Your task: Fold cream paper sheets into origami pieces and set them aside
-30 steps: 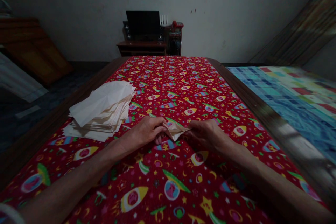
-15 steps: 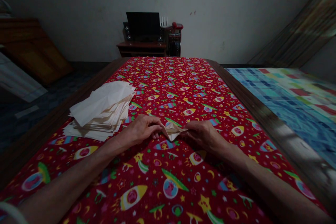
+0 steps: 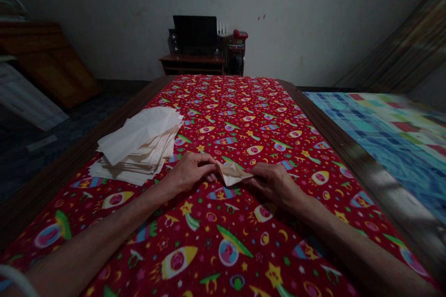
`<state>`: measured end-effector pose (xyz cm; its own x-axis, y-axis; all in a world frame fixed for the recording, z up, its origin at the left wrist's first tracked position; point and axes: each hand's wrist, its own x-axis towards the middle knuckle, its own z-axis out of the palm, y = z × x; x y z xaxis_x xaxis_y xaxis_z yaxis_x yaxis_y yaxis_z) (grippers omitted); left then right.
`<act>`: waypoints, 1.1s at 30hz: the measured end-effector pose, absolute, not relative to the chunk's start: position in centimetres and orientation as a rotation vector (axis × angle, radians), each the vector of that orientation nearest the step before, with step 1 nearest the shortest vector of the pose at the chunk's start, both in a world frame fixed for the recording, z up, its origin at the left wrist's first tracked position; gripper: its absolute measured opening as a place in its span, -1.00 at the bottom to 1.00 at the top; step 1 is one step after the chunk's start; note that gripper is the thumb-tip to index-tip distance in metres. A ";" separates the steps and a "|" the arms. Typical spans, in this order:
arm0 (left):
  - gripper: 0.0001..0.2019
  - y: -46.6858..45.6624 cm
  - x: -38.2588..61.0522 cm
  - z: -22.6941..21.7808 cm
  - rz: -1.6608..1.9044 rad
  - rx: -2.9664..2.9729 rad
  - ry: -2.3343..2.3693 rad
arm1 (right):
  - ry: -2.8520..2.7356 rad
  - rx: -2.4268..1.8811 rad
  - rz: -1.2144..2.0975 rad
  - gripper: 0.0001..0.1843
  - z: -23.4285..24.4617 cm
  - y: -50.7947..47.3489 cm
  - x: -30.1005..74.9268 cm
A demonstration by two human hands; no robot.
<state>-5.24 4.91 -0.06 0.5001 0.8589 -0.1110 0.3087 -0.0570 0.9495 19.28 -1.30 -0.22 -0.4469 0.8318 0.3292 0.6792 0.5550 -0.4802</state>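
Note:
A small folded piece of beige paper (image 3: 232, 174) lies on the red patterned cloth (image 3: 237, 120) in front of me. My left hand (image 3: 191, 171) pinches its left edge with curled fingers. My right hand (image 3: 272, 181) grips its right edge, fingers closed around it. Both forearms rest on the cloth. A thick stack of beige paper sheets (image 3: 141, 144) lies to the left of my left hand, apart from it.
The cloth covers a long table with a dark wooden rim (image 3: 334, 137). A blue checked surface (image 3: 390, 134) lies to the right. At the far wall stands a low stand with a dark screen (image 3: 195, 32) and small devices. Wooden furniture (image 3: 52, 60) stands far left.
Both hands stay on the folded paper and have shifted it slightly; the paper's right flap now lies flatter. The camera view has drifted a little to the left.

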 end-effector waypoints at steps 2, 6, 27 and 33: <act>-0.84 5.0 -5.3 -0.1 0.638 1.695 1.059 | -2.253 -1.224 0.372 -0.72 -0.3 -1.3 19.2; -0.83 5.1 -5.4 -0.4 0.689 1.810 1.040 | -2.237 -1.213 0.375 -0.71 -0.2 -1.4 19.0; -0.76 5.4 -6.1 0.9 0.751 1.705 0.998 | -2.271 -1.261 0.393 -0.71 -0.6 -1.5 19.4; -0.77 5.1 -5.7 0.4 0.795 1.706 1.032 | -2.172 -1.259 0.483 -0.59 -0.1 -2.0 19.9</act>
